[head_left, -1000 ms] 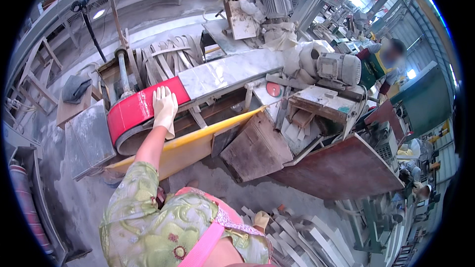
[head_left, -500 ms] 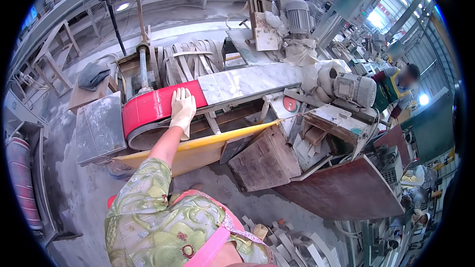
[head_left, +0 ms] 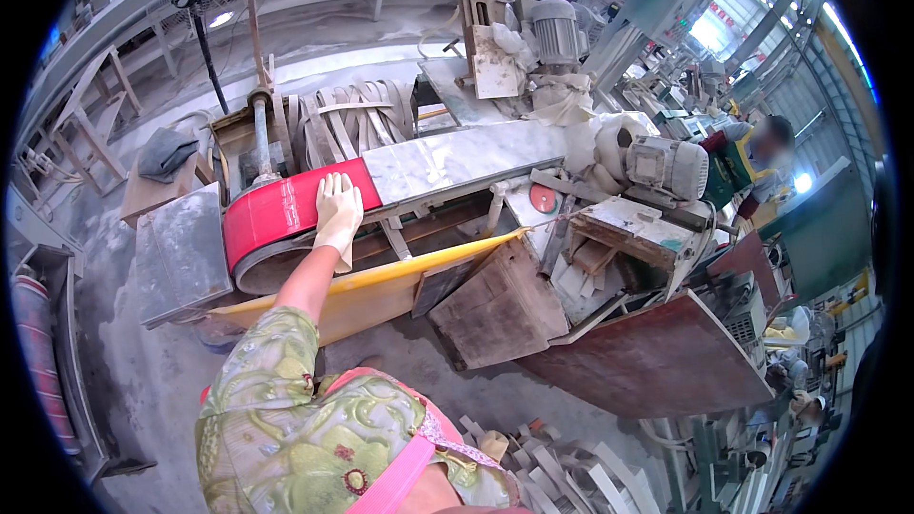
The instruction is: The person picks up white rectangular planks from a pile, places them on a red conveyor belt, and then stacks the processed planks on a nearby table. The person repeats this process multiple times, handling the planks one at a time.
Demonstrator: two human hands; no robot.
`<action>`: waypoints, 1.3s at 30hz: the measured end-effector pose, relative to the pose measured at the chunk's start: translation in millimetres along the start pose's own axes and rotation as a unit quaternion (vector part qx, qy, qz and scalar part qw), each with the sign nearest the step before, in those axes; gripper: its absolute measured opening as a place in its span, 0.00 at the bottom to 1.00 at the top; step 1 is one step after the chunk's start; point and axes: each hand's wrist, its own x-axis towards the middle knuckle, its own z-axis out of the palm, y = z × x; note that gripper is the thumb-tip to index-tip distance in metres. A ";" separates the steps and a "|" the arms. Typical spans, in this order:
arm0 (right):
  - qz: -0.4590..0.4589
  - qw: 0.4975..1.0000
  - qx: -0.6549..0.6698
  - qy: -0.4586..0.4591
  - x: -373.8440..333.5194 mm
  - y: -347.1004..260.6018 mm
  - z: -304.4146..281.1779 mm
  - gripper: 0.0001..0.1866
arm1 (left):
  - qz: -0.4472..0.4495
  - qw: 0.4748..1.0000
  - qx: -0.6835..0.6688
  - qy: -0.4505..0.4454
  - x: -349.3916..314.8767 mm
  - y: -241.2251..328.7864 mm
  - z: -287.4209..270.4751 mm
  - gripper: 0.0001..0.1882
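Red band [head_left: 276,216]: left hand [head_left: 338,211] flat on it, fingers outstretched
Marbled strip [head_left: 466,159]: band's 2 o'clock
Right hand [head_left: 493,444]: left's 5 o'clock, mostly hidden — can't tell fingers

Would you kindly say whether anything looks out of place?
The long, pale grey strips near the bottom edge look untidy, jumbled at differing angles. Nothing stands out on the glossy red band beneath the cream-gloved left hand.

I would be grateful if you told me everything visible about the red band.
The red band looks smooth and glossy, perhaps plastic, with pale marks or reflections. It lies in line with the marble-patterned strip, which its right edge meets; the top is nearly flat, then curves down at the left end. The gloved left hand lies open on it, near its right edge.
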 end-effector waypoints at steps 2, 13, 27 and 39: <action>-0.025 0.995 -0.086 -0.037 -1.7 7.0 -7.7 0.14 | 0.007 1.000 0.005 -0.001 -3.7 -4.4 -1.4 0.24; 0.001 1.000 0.010 0.002 21.6 56.5 16.1 0.13 | 0.004 1.000 0.000 0.018 -1.6 -4.1 1.3 0.24; -0.017 0.999 -0.001 0.036 21.1 57.8 11.3 0.15 | -0.005 1.000 -0.009 0.014 -2.3 -5.1 -2.0 0.24; 0.019 0.999 -0.009 0.033 -28.5 -42.7 0.6 0.15 | 0.013 0.999 0.001 0.030 3.0 -9.8 -8.7 0.23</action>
